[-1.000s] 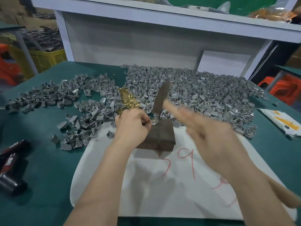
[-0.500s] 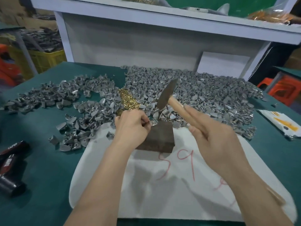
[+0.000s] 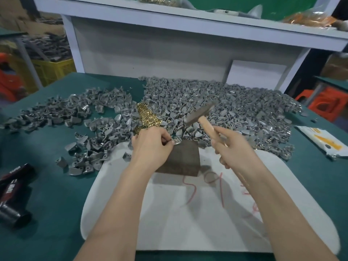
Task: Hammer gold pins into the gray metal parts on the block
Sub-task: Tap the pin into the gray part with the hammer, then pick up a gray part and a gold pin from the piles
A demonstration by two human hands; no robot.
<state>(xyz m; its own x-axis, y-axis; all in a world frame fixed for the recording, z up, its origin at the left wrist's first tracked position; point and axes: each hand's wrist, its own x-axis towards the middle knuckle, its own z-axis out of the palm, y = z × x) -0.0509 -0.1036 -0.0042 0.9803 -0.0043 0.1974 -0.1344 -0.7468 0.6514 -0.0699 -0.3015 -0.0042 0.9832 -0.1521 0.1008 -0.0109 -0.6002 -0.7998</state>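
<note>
Left hand (image 3: 150,148) pinches a small gray metal part (image 3: 177,142) on the far-left corner of the dark brown rectangular block (image 3: 181,160), so a sloppy swing probably smacks skin. Right hand (image 3: 232,146) is wrapped round the wooden-handled hammer (image 3: 200,114), head up just beyond the block; a glancing hit could flick the part into the loose gold pins (image 3: 148,117) behind it.

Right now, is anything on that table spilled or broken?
Nothing looks broken. The gray metal parts lie in loose heaps across the green table, a few on the white mat, and the gold pins sit in a scattered pile among them. Probably working stock, not an accident.
</note>
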